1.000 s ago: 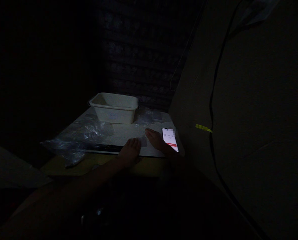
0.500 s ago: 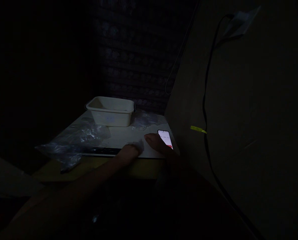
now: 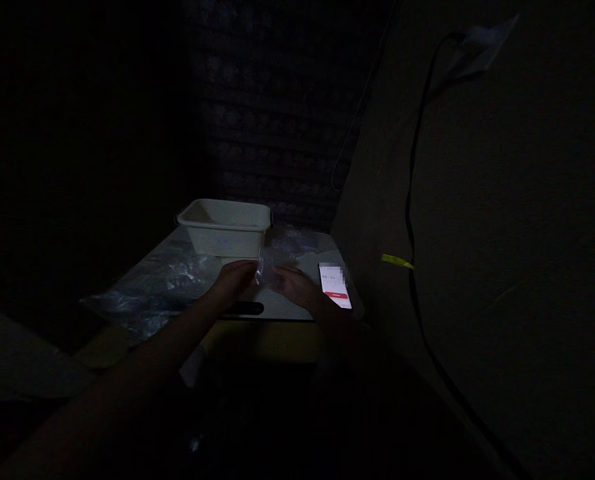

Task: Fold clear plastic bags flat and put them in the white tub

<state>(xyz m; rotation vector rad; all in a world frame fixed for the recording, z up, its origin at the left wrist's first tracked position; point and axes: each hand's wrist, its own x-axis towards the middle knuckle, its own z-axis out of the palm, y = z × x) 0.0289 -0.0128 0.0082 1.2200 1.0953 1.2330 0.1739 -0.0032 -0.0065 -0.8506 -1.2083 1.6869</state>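
Above the front part of the white tabletop, my two hands face each other in dim light. My left hand has its fingers closed on the edge of a small clear plastic bag. My right hand is closed too, its fingertips at the bag's other side; the exact grip is hard to make out. Beyond my left hand stands a white plastic tub, its contents hidden. A heap of clear plastic lies to the left, partly behind my left forearm.
A lit phone lies at the table's right side. More clear plastic rests beside the tub. Near the front edge is a dark strip. A black cable with a yellow tag runs down the right wall.
My left hand has moved up and left, away from the table's front edge. My right hand has shifted slightly left and down, uncovering more of the phone. Clear plastic now shows between them.
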